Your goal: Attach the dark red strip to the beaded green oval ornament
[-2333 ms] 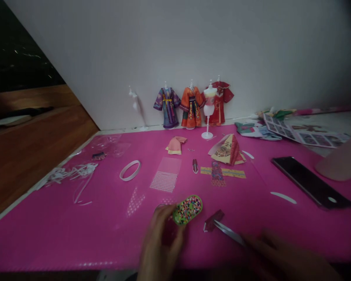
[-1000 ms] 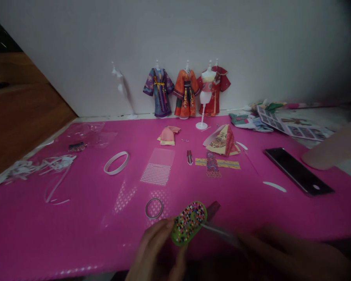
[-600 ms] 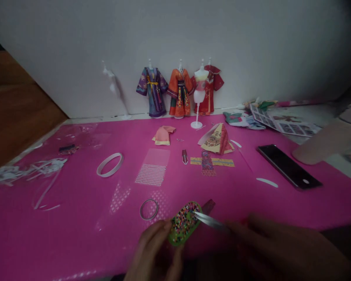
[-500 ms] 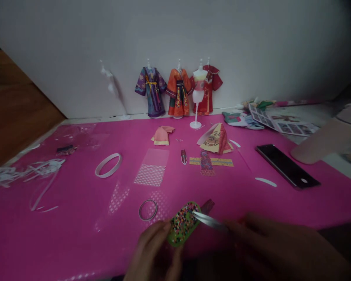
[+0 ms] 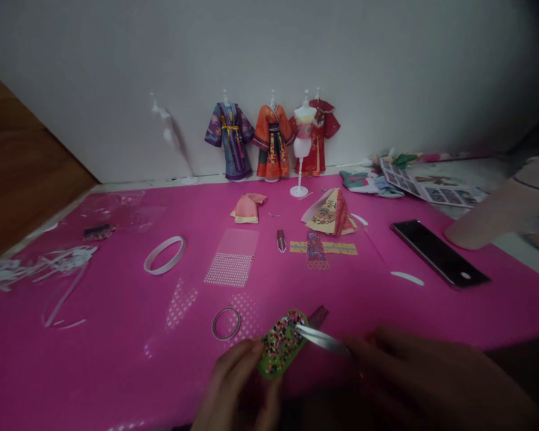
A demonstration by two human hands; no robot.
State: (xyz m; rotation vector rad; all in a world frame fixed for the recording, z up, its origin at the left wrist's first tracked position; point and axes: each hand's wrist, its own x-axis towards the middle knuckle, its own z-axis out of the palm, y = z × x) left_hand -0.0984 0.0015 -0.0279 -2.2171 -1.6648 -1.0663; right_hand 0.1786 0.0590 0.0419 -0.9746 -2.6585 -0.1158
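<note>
Green bead tray, tilted, sits pinched in my left hand just right of the small ring; my right hand grips tweezers, tips over the tray's beads.

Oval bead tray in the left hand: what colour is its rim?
Green rim on the oval bead tray, head view.

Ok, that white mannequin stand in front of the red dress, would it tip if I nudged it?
Probably yes. The mannequin stand is tall on a thin pole with a small round base, so it looks top-heavy. It seems to be light plastic, so it may slide on the pink mat or topple onto the red dress.
</note>
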